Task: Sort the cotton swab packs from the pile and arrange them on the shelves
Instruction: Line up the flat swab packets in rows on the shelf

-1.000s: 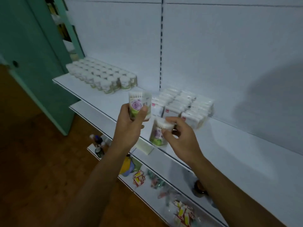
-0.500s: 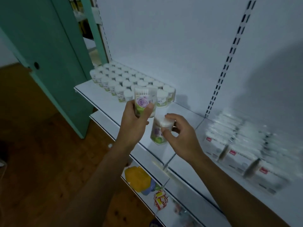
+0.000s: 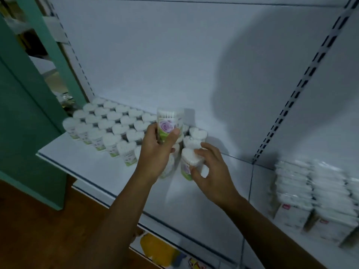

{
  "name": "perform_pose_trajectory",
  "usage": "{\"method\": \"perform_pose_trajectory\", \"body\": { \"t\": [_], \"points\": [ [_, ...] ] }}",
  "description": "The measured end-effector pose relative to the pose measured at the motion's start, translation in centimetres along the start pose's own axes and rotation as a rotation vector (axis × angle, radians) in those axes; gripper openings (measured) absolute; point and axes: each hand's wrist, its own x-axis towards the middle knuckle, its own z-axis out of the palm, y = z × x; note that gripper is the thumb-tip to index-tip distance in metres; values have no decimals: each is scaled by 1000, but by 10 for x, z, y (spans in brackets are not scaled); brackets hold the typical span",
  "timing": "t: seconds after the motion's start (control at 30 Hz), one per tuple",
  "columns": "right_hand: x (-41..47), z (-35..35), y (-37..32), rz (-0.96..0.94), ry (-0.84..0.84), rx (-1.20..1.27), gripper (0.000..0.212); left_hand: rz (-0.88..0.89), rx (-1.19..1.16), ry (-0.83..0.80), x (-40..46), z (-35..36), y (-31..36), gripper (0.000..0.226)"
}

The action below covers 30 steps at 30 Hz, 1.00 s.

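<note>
My left hand [image 3: 158, 152] grips a heart-shaped cotton swab tub with a purple rose label [image 3: 169, 125], held upright above the white shelf [image 3: 93, 164]. My right hand [image 3: 209, 171] pinches a second swab tub [image 3: 189, 162] that stands on or just above the shelf, next to the block of tubs. Several rows of matching heart-lidded tubs [image 3: 110, 125] stand on the left part of the shelf, and two more tubs [image 3: 195, 137] sit just behind my right hand.
Stacked rectangular swab packs with red labels [image 3: 310, 195] fill the shelf's right side. A green door frame [image 3: 29, 105] stands at the left. Lower shelves carry a yellow item [image 3: 159, 247] and other goods. Bare shelf surface lies between the two groups.
Both hands have moved forward to the block of tubs. The right hand's tub has come down to the shelf beside the rows. The view has swung left and closer.
</note>
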Motion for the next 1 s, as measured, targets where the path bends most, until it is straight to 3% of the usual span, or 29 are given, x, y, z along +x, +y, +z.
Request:
{"method": "perform_pose_trajectory", "body": {
  "t": [0.2,0.47,0.77,0.87,1.0],
  "points": [
    [-1,28,1,34,84,-120,46,21,11,-171,38,-10,-5,18],
    [-2,47,5,100,88,-187,46,-16,-4,-273,54,-20,-16,20],
    [2,49,8,209,87,-334,50,5,36,-346,51,-40,-24,50],
    [0,47,1,254,85,-316,63,9,29,-373,49,-44,-24,49],
    [4,37,-23,91,210,-305,70,21,43,-454,45,-45,-20,53]
  ]
}}
